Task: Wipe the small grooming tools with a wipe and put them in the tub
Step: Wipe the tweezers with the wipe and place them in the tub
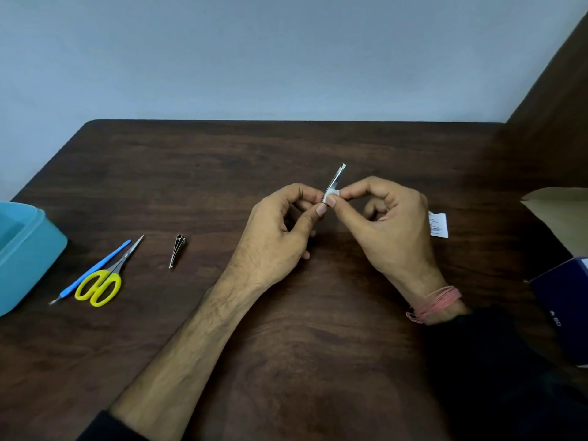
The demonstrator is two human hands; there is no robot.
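Mid-frame, your left hand pinches the slim steel nail clipper upright; your right hand pinches a small white wipe around it. The turquoise plastic tub (left edge) sits by yellow-handled scissors.

Both forearms reach forward and angle inward, so the hands meet at the middle. The left hand has its fingers curled, thumb and forefinger pinched together at the tips. The right hand mirrors it, thumb and forefinger pinched, the other fingers loosely curled beneath. The fingertips of both hands nearly touch. Pink threads circle the right wrist.
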